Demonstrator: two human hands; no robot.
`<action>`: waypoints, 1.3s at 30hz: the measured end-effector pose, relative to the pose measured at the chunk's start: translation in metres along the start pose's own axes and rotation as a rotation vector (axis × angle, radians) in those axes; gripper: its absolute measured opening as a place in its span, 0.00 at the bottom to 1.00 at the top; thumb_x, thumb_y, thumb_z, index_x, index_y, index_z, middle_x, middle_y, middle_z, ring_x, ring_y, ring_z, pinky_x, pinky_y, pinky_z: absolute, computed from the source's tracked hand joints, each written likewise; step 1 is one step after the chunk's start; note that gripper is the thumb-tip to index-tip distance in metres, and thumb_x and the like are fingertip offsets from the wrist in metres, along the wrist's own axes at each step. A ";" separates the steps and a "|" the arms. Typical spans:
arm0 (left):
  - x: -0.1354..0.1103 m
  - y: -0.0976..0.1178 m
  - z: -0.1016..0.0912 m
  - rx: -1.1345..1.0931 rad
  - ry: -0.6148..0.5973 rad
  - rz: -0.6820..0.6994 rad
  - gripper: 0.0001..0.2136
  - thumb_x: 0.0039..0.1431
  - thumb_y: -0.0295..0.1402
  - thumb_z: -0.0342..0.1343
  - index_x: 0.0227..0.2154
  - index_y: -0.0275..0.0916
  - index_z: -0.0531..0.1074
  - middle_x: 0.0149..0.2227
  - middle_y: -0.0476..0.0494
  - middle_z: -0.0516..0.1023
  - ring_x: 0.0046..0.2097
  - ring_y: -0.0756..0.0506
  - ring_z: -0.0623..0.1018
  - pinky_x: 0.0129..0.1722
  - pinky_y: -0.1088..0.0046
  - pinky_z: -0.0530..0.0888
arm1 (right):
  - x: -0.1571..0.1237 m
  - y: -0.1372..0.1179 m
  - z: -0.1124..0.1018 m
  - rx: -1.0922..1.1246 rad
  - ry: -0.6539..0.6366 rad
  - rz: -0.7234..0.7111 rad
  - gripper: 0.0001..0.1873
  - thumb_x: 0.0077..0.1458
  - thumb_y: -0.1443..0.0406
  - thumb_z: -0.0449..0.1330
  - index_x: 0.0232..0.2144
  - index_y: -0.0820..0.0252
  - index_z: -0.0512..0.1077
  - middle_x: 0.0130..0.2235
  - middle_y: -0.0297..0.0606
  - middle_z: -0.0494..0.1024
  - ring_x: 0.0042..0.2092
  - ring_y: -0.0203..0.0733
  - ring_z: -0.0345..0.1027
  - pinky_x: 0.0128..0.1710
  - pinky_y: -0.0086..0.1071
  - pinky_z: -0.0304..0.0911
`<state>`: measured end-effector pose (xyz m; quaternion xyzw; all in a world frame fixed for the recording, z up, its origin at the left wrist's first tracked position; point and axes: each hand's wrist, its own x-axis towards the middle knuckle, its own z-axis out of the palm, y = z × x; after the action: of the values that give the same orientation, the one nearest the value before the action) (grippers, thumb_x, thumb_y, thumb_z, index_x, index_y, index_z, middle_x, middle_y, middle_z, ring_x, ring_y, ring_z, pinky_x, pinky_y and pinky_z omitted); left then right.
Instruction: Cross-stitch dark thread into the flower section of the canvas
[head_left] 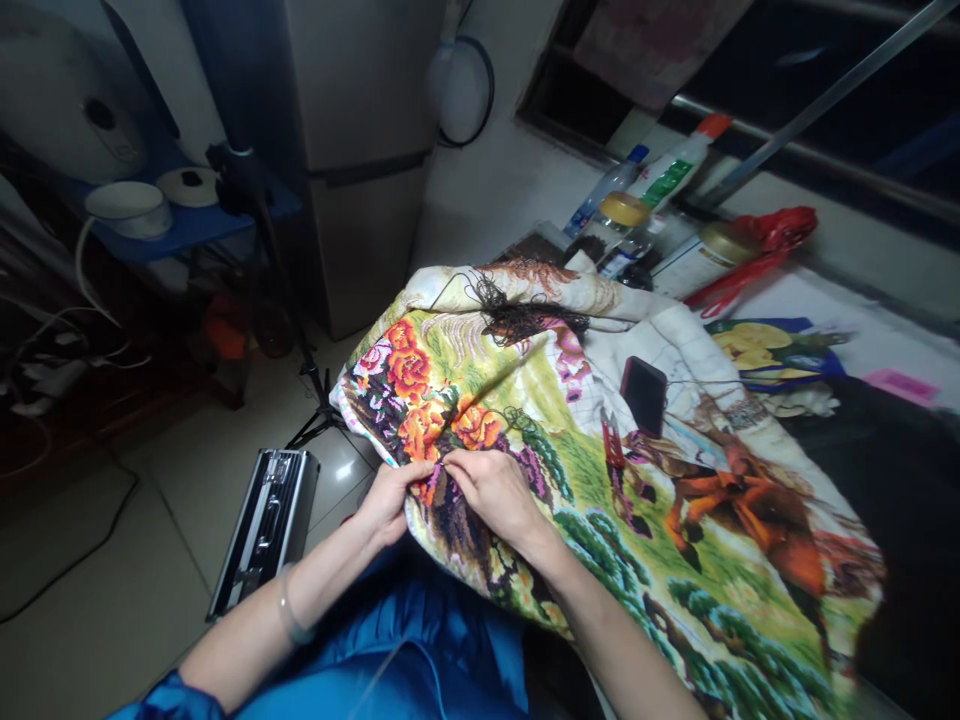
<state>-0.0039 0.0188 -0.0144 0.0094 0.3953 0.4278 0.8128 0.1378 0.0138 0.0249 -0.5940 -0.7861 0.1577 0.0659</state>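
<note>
A large cross-stitch cloth (pixel 517 400) with flowers, pine branches and a brown horse lies draped over the table and hangs down in front of me. My left hand (pixel 394 497) is closed on its near left edge, beside the orange flowers. Fingertips pinched, my right hand (pixel 495 490) rests against the cloth just right of the left one; whatever it pinches is too small to make out. A tangle of dark thread (pixel 517 312) lies on the far part of the cloth. Red-handled scissors (pixel 613 445) and a dark phone (pixel 643 396) lie on it farther right.
Bottles and jars, one with a yellow lid (pixel 624 210), stand behind the cloth, near a red plastic bag (pixel 780 235). On the floor to the left are a silver-black case (pixel 266 525) and a tripod (pixel 319 405). A fridge (pixel 360 150) stands beyond.
</note>
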 end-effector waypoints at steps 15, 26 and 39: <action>0.000 0.002 0.006 0.005 -0.021 -0.017 0.22 0.32 0.18 0.65 0.36 0.32 0.76 0.28 0.40 0.83 0.41 0.36 0.81 0.50 0.57 0.74 | 0.014 0.025 -0.001 0.260 0.048 -0.284 0.08 0.60 0.71 0.58 0.31 0.61 0.76 0.29 0.35 0.79 0.29 0.35 0.72 0.31 0.26 0.60; -0.002 0.003 0.007 0.003 -0.042 -0.035 0.24 0.33 0.19 0.66 0.39 0.33 0.76 0.35 0.37 0.83 0.43 0.35 0.81 0.51 0.56 0.74 | 0.007 0.025 0.008 0.295 0.254 -0.313 0.11 0.62 0.67 0.56 0.30 0.60 0.78 0.27 0.35 0.69 0.28 0.35 0.65 0.28 0.27 0.59; 0.001 -0.001 0.004 -0.009 -0.064 -0.014 0.18 0.34 0.23 0.68 0.35 0.33 0.76 0.32 0.38 0.83 0.44 0.36 0.81 0.53 0.57 0.73 | 0.012 0.026 0.009 0.465 0.246 -0.315 0.15 0.63 0.62 0.56 0.28 0.60 0.77 0.25 0.35 0.69 0.27 0.35 0.63 0.27 0.28 0.59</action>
<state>-0.0006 0.0204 -0.0124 0.0167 0.3673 0.4233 0.8280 0.1560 0.0297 0.0073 -0.4485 -0.7975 0.2479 0.3183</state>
